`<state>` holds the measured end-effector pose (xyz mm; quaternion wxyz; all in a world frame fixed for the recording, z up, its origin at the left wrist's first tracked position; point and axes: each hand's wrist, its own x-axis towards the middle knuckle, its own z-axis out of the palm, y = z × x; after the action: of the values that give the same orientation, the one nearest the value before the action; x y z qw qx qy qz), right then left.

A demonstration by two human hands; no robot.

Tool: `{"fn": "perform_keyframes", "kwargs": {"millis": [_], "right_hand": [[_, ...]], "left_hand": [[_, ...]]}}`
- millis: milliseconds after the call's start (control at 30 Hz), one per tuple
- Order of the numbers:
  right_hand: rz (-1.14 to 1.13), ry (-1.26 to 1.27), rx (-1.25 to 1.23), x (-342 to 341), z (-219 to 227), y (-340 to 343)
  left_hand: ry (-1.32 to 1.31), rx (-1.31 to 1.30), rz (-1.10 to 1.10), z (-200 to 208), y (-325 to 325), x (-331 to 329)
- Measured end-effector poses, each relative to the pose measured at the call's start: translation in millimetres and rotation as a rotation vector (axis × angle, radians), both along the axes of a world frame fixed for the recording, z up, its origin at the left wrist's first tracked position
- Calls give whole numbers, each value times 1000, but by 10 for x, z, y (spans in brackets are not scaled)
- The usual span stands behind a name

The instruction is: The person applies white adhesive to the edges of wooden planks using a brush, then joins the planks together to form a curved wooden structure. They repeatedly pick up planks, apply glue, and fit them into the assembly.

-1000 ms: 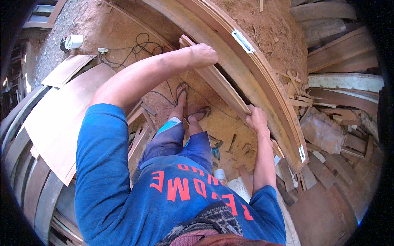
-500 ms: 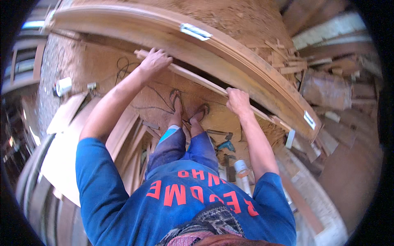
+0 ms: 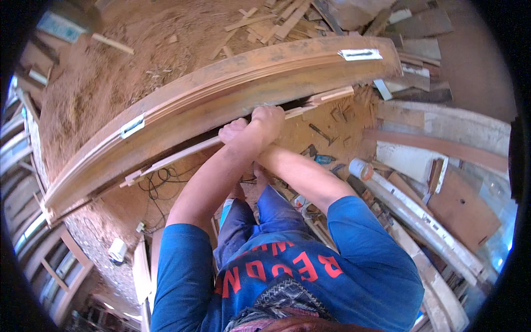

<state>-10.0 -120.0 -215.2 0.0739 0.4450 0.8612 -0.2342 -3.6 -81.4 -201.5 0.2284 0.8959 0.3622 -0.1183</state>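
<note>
A long, thin wooden strip [image 3: 185, 154] lies along the near side of a big wooden piece [image 3: 315, 77] with a moulded edge. My forearms cross over it. My left hand [image 3: 269, 119], with its arm on top, is closed around the strip to the right. Just left of it, my right hand [image 3: 233, 130] is also closed on the strip, partly behind my left wrist. Two pieces of white tape [image 3: 132, 126] are stuck to the large piece. A dark gap shows between it and the strip near my left hand.
Wood offcuts [image 3: 282, 22] lie on the sawdust-covered floor beyond. Near my feet are a hammer [image 3: 321, 134], a blue power tool [image 3: 324, 159] and a loose black cable [image 3: 157, 187]. A white can [image 3: 360, 169] and long boards [image 3: 426, 221] lie right; a white container [image 3: 117, 249] left.
My left hand has moved right along the strip, crossing over my right arm, and both hands are now close together. The view has turned toward the right end of the large piece.
</note>
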Motion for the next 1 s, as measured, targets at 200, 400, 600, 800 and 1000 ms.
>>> {"fn": "perform_keyframes", "kwargs": {"millis": [200, 400, 600, 800, 1000], "right_hand": [[-117, 234, 252, -76, -666, -216], [-199, 316, -194, 207, -31, -556], [-987, 737, -15, 1951, 1042, -414], [-1111, 163, 126, 2534, 496, -192], [-1201, 248, 193, 2776, 346, -285]], "left_hand": [[211, 3, -191, -169, 104, 78], [267, -70, -201, -13, 167, 68], [275, -24, -202, 44, 147, 39], [336, -17, -187, 17, 111, 165], [348, -38, -127, 142, 114, 178]]}}
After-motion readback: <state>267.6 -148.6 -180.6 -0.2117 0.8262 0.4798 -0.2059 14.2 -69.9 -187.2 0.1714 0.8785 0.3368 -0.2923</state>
